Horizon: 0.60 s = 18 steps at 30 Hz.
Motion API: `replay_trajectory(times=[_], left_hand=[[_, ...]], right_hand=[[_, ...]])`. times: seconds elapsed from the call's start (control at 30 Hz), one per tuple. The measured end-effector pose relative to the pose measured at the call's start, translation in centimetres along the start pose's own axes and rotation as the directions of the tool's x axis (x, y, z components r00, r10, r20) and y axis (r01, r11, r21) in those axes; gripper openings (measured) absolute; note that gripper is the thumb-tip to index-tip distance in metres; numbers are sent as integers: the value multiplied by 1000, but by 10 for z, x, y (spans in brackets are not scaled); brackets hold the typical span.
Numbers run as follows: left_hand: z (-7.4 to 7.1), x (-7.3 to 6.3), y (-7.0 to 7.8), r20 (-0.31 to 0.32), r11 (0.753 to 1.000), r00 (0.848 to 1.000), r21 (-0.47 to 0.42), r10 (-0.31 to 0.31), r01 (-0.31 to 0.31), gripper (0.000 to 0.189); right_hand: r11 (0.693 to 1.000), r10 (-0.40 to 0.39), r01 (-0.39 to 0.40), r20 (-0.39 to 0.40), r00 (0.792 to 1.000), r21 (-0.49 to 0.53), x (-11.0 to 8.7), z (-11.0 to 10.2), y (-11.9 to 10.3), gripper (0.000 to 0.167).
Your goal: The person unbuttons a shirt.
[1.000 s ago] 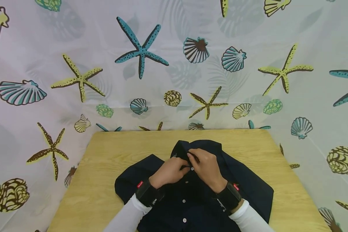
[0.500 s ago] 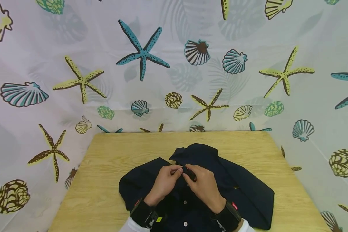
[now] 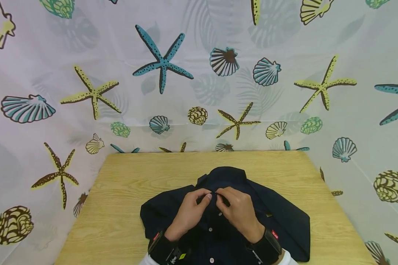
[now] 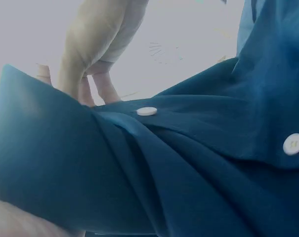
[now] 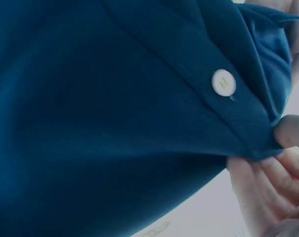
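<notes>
A dark navy button-up shirt (image 3: 278, 217) lies spread on the table, collar away from me. Just below the collar, my left hand (image 3: 188, 210) pinches the cloth of the front opening between thumb and fingers. Close beside it, my right hand (image 3: 240, 209) pinches the facing edge, fingertips nearly meeting the left ones. A white button (image 3: 210, 229) shows lower on the front. In the left wrist view the cloth is lifted in folds, with a white button (image 4: 147, 111) near fingers behind it. The right wrist view shows another white button (image 5: 224, 83) beside fingers gripping the cloth's edge.
The shirt lies on a light wooden table (image 3: 136, 169). A pale curtain (image 3: 172, 99) printed with starfish and shells hangs behind the table and along both sides. Black bands circle both wrists over white sleeves.
Both hands have shifted slightly toward me from up at the collar. The collar, turned up and folded earlier, now lies flatter, and the left sleeve has been drawn inward.
</notes>
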<state>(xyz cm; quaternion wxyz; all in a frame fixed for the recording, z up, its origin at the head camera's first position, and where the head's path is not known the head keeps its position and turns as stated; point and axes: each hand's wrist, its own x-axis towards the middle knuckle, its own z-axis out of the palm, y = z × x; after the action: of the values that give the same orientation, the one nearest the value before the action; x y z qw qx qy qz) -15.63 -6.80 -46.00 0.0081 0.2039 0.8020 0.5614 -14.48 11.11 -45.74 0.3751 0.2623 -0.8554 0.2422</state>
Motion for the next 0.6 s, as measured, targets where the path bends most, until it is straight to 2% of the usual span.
replay_trajectory(times=[0.13, 0.3, 0.47, 0.6], left_hand=[[9, -4, -4, -49, 997, 999, 80, -6, 10, 21], [12, -6, -6, -117, 994, 993, 107, 12, 1, 16], [13, -6, -4, -106, 993, 994, 120, 20, -7, 15], [17, -5, -2, -95, 995, 996, 100, 2, 8, 15]], right_hand=[[1000, -5, 5, -1, 1000, 7, -6, 5, 2, 14], [998, -55, 53, 80, 995, 17, -10, 4, 2, 15], [990, -106, 114, 92, 990, -80, -10, 3, 0, 14], [986, -90, 98, 65, 994, -135, -12, 7, -2, 11]])
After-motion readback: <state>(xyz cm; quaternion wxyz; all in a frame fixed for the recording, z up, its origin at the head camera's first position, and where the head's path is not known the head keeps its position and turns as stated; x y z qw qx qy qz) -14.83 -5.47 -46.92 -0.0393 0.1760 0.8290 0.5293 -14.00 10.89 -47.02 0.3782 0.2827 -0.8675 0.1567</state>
